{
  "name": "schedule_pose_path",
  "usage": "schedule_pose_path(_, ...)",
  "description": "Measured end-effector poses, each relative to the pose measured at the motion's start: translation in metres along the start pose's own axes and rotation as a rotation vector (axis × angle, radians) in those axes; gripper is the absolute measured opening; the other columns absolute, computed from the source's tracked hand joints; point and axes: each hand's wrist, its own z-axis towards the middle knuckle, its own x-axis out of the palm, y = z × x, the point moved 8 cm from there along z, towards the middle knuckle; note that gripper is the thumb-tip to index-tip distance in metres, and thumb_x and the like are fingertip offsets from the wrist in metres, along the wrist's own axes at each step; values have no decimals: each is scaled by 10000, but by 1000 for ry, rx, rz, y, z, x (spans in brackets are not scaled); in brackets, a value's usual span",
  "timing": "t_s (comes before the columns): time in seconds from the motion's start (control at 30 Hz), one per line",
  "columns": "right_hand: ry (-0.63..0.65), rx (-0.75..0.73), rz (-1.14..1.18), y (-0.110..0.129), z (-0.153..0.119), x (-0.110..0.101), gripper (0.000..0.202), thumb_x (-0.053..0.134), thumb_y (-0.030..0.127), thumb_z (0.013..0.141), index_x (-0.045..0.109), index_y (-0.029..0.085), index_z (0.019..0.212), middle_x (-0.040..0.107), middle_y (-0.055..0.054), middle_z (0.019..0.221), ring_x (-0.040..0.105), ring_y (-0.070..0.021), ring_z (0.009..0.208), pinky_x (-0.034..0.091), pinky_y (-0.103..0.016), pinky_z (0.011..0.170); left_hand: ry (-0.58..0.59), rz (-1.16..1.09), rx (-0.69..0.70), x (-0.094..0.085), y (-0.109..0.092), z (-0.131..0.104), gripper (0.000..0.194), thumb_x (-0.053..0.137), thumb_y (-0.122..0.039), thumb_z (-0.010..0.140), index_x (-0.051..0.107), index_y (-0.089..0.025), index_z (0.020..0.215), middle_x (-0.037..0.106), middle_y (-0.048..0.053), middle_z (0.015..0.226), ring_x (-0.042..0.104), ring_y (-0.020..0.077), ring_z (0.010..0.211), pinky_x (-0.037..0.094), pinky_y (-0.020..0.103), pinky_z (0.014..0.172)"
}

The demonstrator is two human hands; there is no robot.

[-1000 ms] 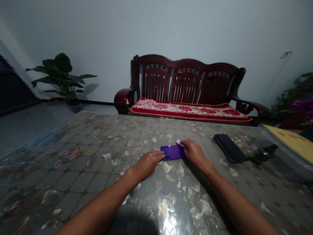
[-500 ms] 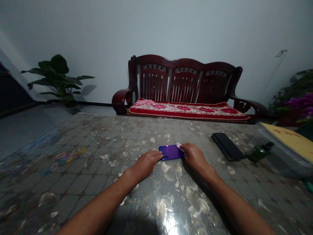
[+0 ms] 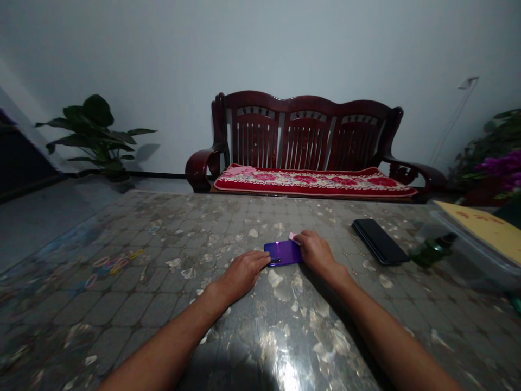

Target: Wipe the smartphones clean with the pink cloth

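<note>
A purple smartphone (image 3: 284, 253) lies back side up on the patterned tabletop, its camera strip toward me. My left hand (image 3: 246, 271) rests at its left end, fingers closed on that edge and holding it against the table. At the right end, my right hand (image 3: 315, 251) is closed on a small pink-and-white cloth or tissue (image 3: 292, 236), of which only a bit shows past the fingertips. That hand covers the phone's right end, and the pink piece lies at its far edge.
Right of my hands lie dark stacked phones (image 3: 379, 241), a green spray bottle (image 3: 433, 251) and a clear plastic box (image 3: 468, 266) with a yellow sheet (image 3: 488, 225) on top. Colourful rubber bands (image 3: 116, 264) are scattered at left. Behind the table (image 3: 195, 217) stands a wooden bench (image 3: 305, 136).
My right hand has slid slightly left and away from me with the pink piece, toward the phone's far edge. The left hand and the phone stay put.
</note>
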Motion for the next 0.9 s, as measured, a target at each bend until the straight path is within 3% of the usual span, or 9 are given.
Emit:
schedule_pose_path(0.27,4,-196,65,45,11,9,329,491,138,979,757,228,1151,730,-87,1056,615,-212,1011,409,-269,838,2,-13,-14,-2,-1,1,412,576,11,870,725,-188,1199,745,105,1222,714,226,1110,586,393,994)
schedule_pose_path(0.47,3,-86,52,21,12,5,353,488,109,957,767,212,1146,732,-97,1087,620,-219,1040,413,-267,839,12,18,-22,-1,-2,1,409,601,5,856,727,-189,1193,745,97,1226,718,223,1108,588,370,989)
schedule_pose_path(0.57,-1,-74,58,21,14,4,366,488,87,945,767,202,1152,735,-99,1091,620,-225,1048,415,-273,859,10,15,-29,-3,-3,1,337,614,-48,890,731,-175,1179,744,107,1225,718,229,1104,587,375,988)
schedule_pose_path(0.8,14,-239,143,68,19,12,309,528,113,954,769,209,1123,736,-85,1044,618,-205,1012,418,-262,854,-3,0,-9,-5,-7,5,234,583,-142,966,736,-190,1136,768,85,1140,728,211,1049,590,352,961)
schedule_pose_path(0.9,15,-296,173,76,16,15,297,534,107,951,773,214,1090,734,-76,1028,620,-197,987,420,-257,840,-26,-5,-15,-4,-5,5,217,576,-145,974,740,-185,1110,775,78,1111,730,209,1040,590,337,956)
